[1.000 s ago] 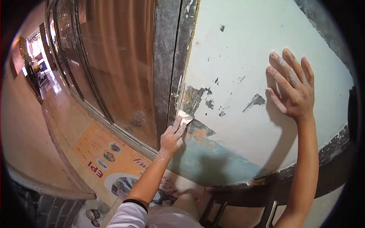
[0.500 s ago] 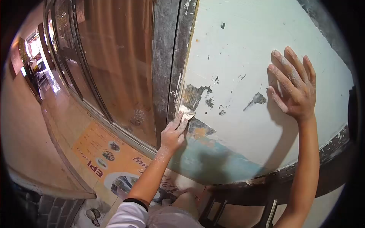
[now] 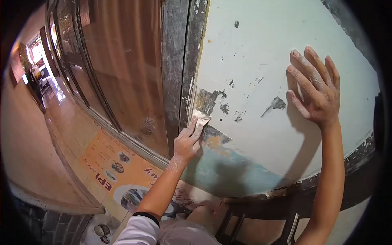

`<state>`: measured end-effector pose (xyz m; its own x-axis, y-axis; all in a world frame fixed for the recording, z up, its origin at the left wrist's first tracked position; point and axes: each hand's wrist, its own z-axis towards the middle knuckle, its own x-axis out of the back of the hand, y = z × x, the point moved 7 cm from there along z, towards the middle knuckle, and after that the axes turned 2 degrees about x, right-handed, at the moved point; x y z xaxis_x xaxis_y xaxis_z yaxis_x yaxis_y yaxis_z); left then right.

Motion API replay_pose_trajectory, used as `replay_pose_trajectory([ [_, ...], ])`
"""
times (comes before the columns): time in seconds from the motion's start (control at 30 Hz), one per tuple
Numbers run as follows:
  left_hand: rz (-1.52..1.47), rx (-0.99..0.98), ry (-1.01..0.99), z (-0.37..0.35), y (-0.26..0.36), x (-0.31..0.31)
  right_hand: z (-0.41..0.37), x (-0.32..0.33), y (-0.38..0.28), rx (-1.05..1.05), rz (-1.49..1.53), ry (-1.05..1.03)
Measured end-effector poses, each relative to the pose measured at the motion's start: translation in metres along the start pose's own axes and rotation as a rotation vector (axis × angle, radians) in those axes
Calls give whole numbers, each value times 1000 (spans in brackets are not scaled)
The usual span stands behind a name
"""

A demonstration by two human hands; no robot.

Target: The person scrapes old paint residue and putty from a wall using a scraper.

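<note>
My left hand (image 3: 188, 141), dusted white, is closed on a small flat putty knife (image 3: 201, 117) coated in white. Its blade lies against the left edge of a white-painted panel (image 3: 253, 36), between bare dark patches (image 3: 207, 101); the handle is hidden in my palm. My right hand (image 3: 316, 90) rests with fingers spread on the upper right of the panel, with white powder on the fingertips. A pale blue-green band (image 3: 228, 167) shows along the bottom of the panel. Smaller dark chips (image 3: 279, 103) mark the paint between my hands.
A dark, worn door frame (image 3: 175, 61) borders the panel on the left, beside a glass door (image 3: 122, 61) with a brown curtain. An orange printed banner (image 3: 104, 157) covers the floor below. Dark wooden furniture (image 3: 249, 222) stands under the panel. A low brick wall (image 3: 57, 224) is at lower left.
The view has shifted very slightly. My left hand holds the putty knife at nearly the same spot on the panel's edge; my right hand stays flat on the panel.
</note>
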<state>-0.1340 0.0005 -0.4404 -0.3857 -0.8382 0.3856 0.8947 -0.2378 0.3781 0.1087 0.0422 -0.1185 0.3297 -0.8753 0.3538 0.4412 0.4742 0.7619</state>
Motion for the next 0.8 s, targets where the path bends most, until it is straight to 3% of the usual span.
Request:
replay_pose_trajectory([
  [0.8,8,20,-30,8,6,1,0,1,1,-3,13,5],
])
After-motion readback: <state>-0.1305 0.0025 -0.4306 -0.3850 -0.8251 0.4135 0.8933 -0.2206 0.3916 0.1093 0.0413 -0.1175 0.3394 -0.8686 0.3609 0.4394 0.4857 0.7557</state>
